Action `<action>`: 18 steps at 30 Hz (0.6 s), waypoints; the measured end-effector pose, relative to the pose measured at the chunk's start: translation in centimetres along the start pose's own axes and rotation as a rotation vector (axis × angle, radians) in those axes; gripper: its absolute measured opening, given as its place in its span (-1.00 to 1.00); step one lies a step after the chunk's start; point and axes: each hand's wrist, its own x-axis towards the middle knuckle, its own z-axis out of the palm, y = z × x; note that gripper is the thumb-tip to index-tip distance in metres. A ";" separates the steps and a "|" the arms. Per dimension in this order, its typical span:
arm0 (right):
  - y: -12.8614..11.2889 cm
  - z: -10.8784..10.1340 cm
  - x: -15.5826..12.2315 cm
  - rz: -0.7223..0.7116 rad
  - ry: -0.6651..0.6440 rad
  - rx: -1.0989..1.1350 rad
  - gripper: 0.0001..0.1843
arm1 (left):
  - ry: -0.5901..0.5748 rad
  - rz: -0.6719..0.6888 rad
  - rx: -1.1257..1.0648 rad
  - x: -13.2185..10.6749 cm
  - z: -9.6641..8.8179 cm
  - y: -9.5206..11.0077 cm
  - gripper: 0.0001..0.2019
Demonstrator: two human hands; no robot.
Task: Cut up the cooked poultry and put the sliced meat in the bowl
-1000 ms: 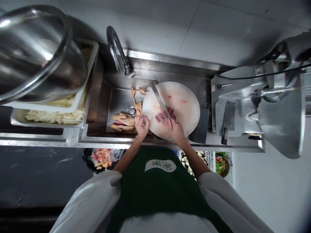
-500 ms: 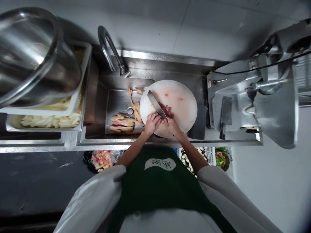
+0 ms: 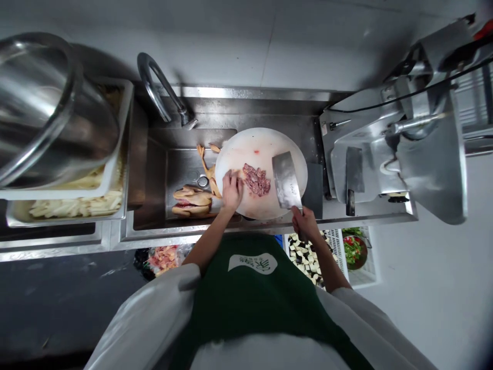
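Note:
Chopped dark red meat (image 3: 256,180) lies in a loose pile on a round white cutting board (image 3: 265,141). My right hand (image 3: 305,223) is closed around the handle of a cleaver (image 3: 287,181), whose broad blade is turned flat over the right side of the board. Whether the blade touches the board I cannot tell. My left hand (image 3: 232,190) rests at the board's left side, fingers stretched forward, close to the meat's left edge. Small scraps may lie under its fingertips.
Left of the board, the sink (image 3: 156,169) holds a plucked bird (image 3: 192,200) and another bird piece (image 3: 208,167). A faucet (image 3: 157,90) rises behind. A second cleaver (image 3: 354,172) lies on the slicing machine (image 3: 427,154). A steel pot (image 3: 92,123) stands far left.
The cleaver has swung from the meat to the board's right side with my right hand. My left hand has come off the blade and moved left. The meat pile is now uncovered.

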 end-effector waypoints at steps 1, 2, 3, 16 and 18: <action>1.0 -0.6 -0.1 0.065 -0.014 0.113 -0.52 | -0.006 0.005 -0.006 0.8 1.0 0.7 -0.55; 2.0 -1.1 -0.1 0.115 -0.033 0.202 -0.48 | -0.023 0.023 -0.011 1.6 1.9 1.4 -0.52; 3.0 -1.4 -0.1 0.149 -0.043 0.265 -0.43 | -0.049 0.053 -0.017 2.2 2.8 2.2 -0.50; -1.1 9.8 3.2 0.093 -0.224 0.345 -0.58 | -0.138 0.162 -0.037 2.3 5.2 5.8 -0.45; -2.5 11.0 3.1 0.020 -0.240 0.279 -0.61 | -0.078 0.140 -0.042 2.7 3.6 5.9 -0.51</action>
